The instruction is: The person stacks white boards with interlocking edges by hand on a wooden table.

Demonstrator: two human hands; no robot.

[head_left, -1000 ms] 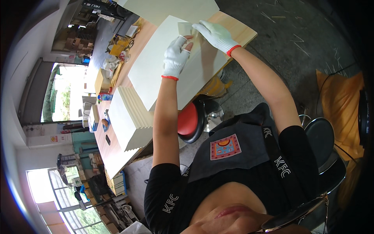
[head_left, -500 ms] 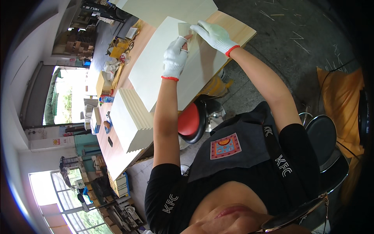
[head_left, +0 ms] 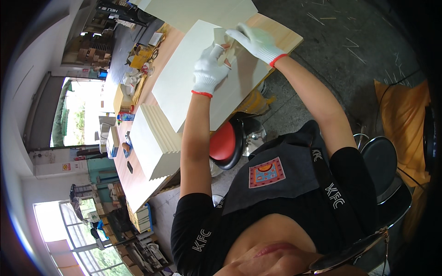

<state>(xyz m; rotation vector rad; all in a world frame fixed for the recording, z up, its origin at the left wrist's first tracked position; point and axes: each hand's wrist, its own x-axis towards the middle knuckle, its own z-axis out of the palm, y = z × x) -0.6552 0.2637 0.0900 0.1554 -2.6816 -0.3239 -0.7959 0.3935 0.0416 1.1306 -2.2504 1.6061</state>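
A large white board (head_left: 184,69) lies on the wooden table, with both my hands over its far right part. My left hand (head_left: 210,69), in a white glove with bare fingertips showing, is closed on a small pale flat piece (head_left: 220,35), which sticks up past the fingers; its exact kind I cannot make out. Beside it, my right hand (head_left: 258,43) is in a white glove with a red cuff. Its fingers are stretched toward the small piece and stand apart; whether they touch it is unclear.
A stack of white boards (head_left: 154,138) stands nearer on the table (head_left: 281,34), and another pale board stack (head_left: 198,11) is at the far end. A red-seated stool (head_left: 225,145) is by the table edge. Yellow boxes (head_left: 138,57) line the left side. An orange sack (head_left: 403,124) is at right.
My right hand has shifted slightly right and its fingers have spread from the small pale piece. My left hand has turned a little, with more of its bare fingertips showing.
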